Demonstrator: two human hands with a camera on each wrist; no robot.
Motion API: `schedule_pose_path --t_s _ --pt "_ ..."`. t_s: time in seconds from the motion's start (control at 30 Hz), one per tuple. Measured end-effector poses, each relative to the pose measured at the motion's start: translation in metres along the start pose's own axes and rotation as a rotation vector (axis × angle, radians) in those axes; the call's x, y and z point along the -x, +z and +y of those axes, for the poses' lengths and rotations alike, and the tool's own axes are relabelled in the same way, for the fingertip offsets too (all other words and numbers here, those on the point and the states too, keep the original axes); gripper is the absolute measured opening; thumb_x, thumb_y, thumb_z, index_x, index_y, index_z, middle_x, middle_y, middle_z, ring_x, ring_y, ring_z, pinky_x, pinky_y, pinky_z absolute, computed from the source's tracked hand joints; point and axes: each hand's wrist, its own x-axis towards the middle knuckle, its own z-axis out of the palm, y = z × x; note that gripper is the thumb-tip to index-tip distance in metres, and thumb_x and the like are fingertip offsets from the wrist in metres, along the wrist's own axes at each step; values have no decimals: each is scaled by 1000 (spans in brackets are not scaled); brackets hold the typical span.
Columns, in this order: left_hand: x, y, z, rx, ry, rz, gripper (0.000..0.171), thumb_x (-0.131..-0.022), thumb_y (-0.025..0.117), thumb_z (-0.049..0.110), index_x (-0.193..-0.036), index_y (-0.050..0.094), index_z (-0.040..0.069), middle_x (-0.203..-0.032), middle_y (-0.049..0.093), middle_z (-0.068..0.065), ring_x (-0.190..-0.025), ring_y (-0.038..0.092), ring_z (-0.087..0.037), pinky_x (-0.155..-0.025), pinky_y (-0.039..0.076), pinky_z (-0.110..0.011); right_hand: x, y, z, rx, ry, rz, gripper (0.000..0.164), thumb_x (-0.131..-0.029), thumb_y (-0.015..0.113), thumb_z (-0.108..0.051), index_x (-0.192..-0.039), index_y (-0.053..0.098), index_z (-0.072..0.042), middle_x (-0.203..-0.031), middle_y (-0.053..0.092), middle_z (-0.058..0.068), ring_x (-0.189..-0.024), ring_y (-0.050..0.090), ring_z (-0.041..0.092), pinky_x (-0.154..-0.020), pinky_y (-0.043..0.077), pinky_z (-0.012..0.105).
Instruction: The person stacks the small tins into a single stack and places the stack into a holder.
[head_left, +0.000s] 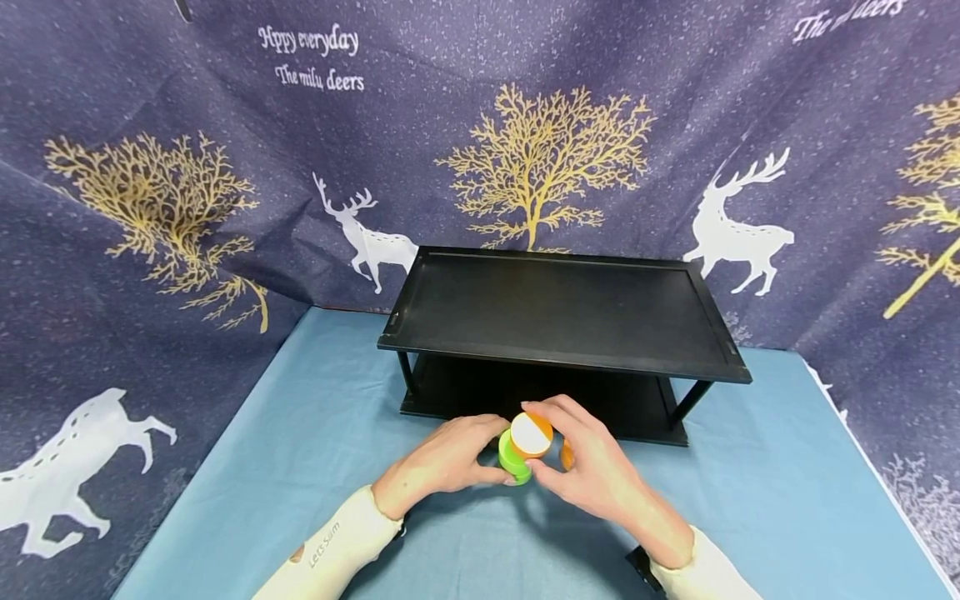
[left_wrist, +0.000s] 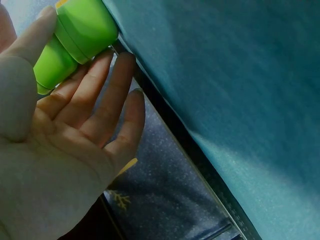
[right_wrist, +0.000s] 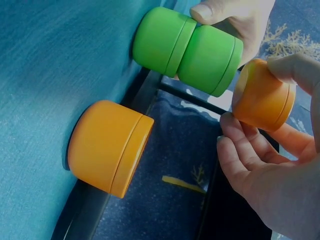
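Two stacked green containers, slightly offset, are steadied on the worktop by the left hand, fingers partly curled; just above, a tilted orange container is pinched by the right hand. It would best be levelled and centred before release. A second orange container is seen alongside; beyond, a black rack.

Four jars, one rack

You have two green jars and two orange jars, one orange at three o'clock from the green. The single rack sits at their one o'clock. Your left hand and right hand make two. You can make out three deer, three gold trees.
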Motion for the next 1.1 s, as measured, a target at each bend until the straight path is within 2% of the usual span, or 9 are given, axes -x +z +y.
schedule_pose_path --t_s 0.13,0.43,0.53,0.77,0.97,1.1 --pt "0 0 0 0 -1 1 57 -86 86 53 -131 67 25 -115 66 16 -99 64 -9 -90 54 -27 0 1 1 6 -4 2 70 -82 93 -14 -145 62 -23 -130 63 -11 -104 59 9 -84 59 36" --pt "0 0 -1 2 -12 -7 59 -86 86 55 -133 66 25 -118 66 16 -99 64 -8 -92 55 -28 -4 5 2 7 6 -9 69 -83 93 -17 -145 62 -22 -131 62 -11 -97 58 10 -61 50 24" --pt "0 0 -1 4 -12 -6 61 -86 86 55 -135 66 24 -122 67 16 -102 64 -8 -94 55 -30 -4 6 2 9 10 -12 69 -83 93 -17 -145 62 -22 -131 62 -10 -97 58 10 -58 47 20" --pt "0 0 0 3 -3 -3 61 -86 86 54 -136 66 25 -125 67 15 -106 65 -8 -98 55 -31 -5 8 2 -1 18 -15 70 -82 93 -15 -145 63 -21 -131 62 -9 -98 59 11 -53 47 19" --pt "0 0 0 -2 -6 -4 60 -86 85 55 -136 66 25 -126 67 15 -106 64 -7 -98 55 -31 -5 10 3 8 11 -14 71 -82 93 -16 -145 62 -21 -132 62 -9 -102 58 11 -56 47 20" --pt "0 0 0 -5 -6 -2 61 -86 86 54 -136 66 25 -126 67 15 -106 64 -8 -97 55 -31 -5 11 3 37 -6 -9 70 -82 93 -18 -146 62 -20 -132 63 -9 -107 61 9 -76 59 29"
